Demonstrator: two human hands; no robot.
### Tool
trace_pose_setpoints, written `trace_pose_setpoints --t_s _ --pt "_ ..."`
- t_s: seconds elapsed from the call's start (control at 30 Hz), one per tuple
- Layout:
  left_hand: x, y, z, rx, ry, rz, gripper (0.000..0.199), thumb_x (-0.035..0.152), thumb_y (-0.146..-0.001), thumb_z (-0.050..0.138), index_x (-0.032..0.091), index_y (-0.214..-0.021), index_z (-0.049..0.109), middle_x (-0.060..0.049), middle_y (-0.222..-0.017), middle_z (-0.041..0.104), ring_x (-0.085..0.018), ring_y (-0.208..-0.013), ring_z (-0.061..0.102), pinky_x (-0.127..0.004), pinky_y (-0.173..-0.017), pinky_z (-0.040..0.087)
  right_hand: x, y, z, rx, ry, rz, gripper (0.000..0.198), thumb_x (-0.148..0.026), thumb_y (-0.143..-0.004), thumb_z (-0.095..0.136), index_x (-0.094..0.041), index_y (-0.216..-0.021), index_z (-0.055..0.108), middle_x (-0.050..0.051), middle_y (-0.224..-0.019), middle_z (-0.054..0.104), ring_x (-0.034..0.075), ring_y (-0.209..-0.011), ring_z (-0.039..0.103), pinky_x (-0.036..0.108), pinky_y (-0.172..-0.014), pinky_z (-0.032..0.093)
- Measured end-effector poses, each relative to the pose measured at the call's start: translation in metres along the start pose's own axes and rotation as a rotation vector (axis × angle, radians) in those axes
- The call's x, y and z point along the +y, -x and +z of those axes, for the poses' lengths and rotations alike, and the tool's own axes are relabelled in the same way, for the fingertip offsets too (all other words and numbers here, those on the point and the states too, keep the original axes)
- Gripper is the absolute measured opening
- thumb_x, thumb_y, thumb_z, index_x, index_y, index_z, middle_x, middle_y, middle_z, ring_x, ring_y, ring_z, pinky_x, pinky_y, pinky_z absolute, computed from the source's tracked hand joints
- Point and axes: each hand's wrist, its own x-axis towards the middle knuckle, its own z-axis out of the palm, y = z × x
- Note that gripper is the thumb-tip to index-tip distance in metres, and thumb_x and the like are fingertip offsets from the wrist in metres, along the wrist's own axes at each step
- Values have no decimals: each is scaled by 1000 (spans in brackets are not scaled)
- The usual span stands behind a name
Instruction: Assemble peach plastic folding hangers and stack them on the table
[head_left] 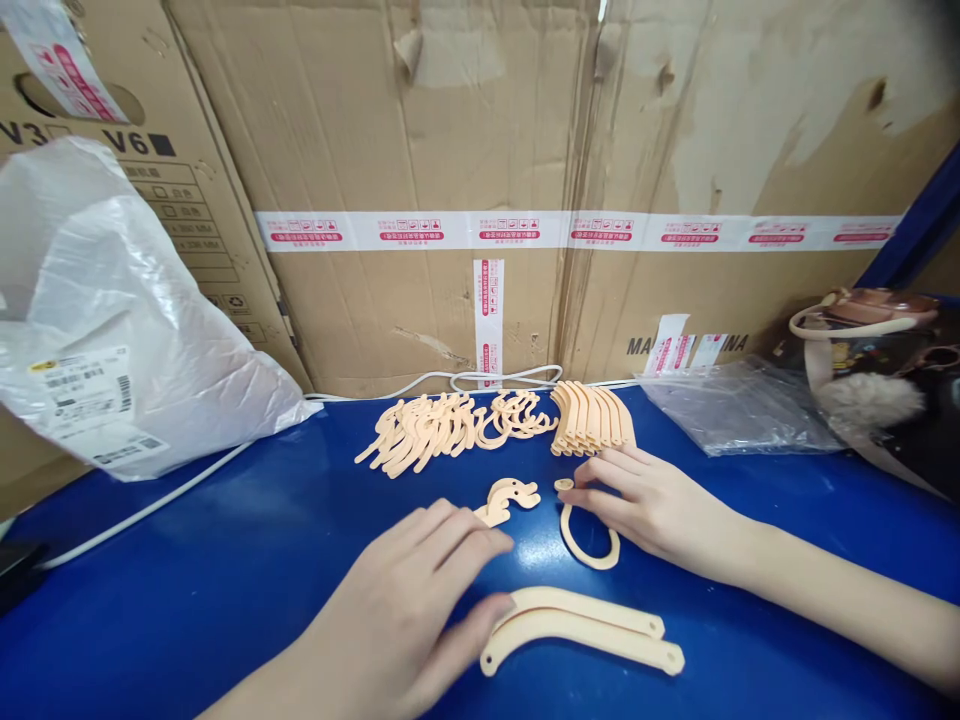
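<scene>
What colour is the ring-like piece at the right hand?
Pale beige; the ring-like piece shows best in the head view.

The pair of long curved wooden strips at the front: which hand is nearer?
Left. The left hand is at the left end of the curved strips, its thumb overlapping them in view; the right hand is farther back, by the looped wooden piece.
</scene>
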Motion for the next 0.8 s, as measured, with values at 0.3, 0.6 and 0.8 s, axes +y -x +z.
trace_pose_setpoints --t_s 0.3,0.6,0.8 --pt "10 -1 11 -223 77 21 22 29 -89 51 25 -108 42 1 -88 65 -17 -71 64 -24 -59 45 -1 7 5 -64 -51 69 34 -17 -100 34 -20 -126 54 7 -99 60 14 -81 59 24 -65 48" --pt "8 -1 14 -234 113 -50 11 19 -84 45 25 -88 37 4 -75 57 -13 -55 53 -24 -48 31 -1 6 5 -73 -60 91 32 -19 -99 37 -21 -122 59 6 -99 59 13 -75 59 23 -61 50" --pt "9 -1 7 -254 137 -115 15 22 -84 51 24 -84 36 5 -75 56 -14 -61 55 -24 -52 32 -4 4 2 -124 76 -17 38 -15 -100 31 -16 -133 48 9 -100 59 17 -86 61 30 -70 54"
